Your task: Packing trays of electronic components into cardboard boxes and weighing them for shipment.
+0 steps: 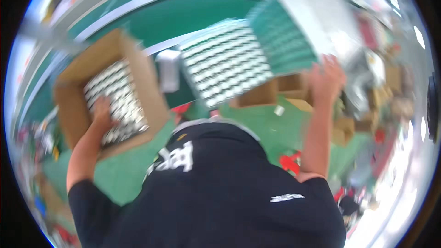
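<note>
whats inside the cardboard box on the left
The cardboard box holds tight rows of small silvery items, too blurred to identify. The left hand covers some; lower layers are hidden.

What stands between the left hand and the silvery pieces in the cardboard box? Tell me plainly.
Nothing visible. The cardboard box is open on top, and the left hand already lies inside it, on the rows of silvery pieces. The picture is blurred, so the grip itself cannot be made out.
</note>
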Motion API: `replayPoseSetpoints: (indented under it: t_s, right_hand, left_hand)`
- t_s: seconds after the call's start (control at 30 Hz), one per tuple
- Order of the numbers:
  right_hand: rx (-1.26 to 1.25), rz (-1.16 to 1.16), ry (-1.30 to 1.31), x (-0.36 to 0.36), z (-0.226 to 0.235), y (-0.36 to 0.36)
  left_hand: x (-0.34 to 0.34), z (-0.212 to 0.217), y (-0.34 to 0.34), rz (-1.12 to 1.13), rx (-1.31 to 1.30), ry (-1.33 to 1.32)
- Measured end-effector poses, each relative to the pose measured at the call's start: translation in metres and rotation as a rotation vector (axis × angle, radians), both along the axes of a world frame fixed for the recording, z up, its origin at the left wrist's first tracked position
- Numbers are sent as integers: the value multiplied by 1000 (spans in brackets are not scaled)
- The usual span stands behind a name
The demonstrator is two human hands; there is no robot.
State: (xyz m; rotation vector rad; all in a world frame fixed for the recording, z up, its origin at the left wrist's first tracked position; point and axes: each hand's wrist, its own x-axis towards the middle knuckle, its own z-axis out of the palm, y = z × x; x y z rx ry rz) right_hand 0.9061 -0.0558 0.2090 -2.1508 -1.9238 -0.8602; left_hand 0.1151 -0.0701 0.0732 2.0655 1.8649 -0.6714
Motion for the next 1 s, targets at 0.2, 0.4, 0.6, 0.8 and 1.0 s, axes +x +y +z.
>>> replayPoseSetpoints:
  t_s: [0.2, 0.4, 0.6, 0.8, 1.0]
  right_hand:
    - [-43, -275, -97, 11, -16, 16]
    - [-106, -313, -126, 0, -13, 51]
    - [-95, -233, 121, 52, -19, 54]
    - [-91, -275, 145, 61, -21, 53]
    - [-47, -302, 87, 57, -20, 55]
  left_hand:
    - [34, 11, 44, 41, -95, 127]
    - [64, 57, 7, 320, -370, -51]
    - [45, 43, 18, 421, -211, -192]
    - [57, 51, 17, 382, -249, -180]
    - [69, 53, 19, 465, -327, -183]
